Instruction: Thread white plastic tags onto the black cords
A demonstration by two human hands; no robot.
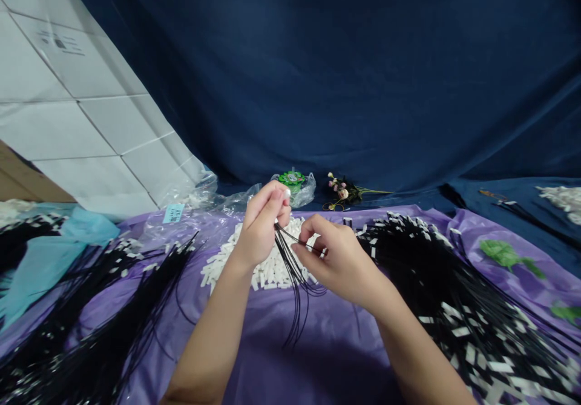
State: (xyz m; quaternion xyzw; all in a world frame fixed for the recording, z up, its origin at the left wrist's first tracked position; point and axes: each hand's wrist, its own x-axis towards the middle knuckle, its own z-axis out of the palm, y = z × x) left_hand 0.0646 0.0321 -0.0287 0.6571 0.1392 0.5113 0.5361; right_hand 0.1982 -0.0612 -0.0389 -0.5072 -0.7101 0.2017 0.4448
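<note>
My left hand (264, 223) is closed around a small bunch of thin black cords (296, 296), whose loose ends hang down below it. A bit of white shows at its fingertips. My right hand (338, 256) pinches one or more of these cords between thumb and fingers, just right of the left hand. Beneath both hands lies a heap of small white tube-like pieces (267, 272) on a purple cloth (272, 368). To the right spreads a large pile of black cords with white ends (408, 260).
More black cord bundles (136, 314) lie at the left beside a light-blue sheet (45, 260). Behind are clear plastic bags (213, 202), a green round item (292, 178) and artificial flowers (342, 192). A dark blue curtain (340, 78) hangs at the back; white boxes (68, 129) are stacked left.
</note>
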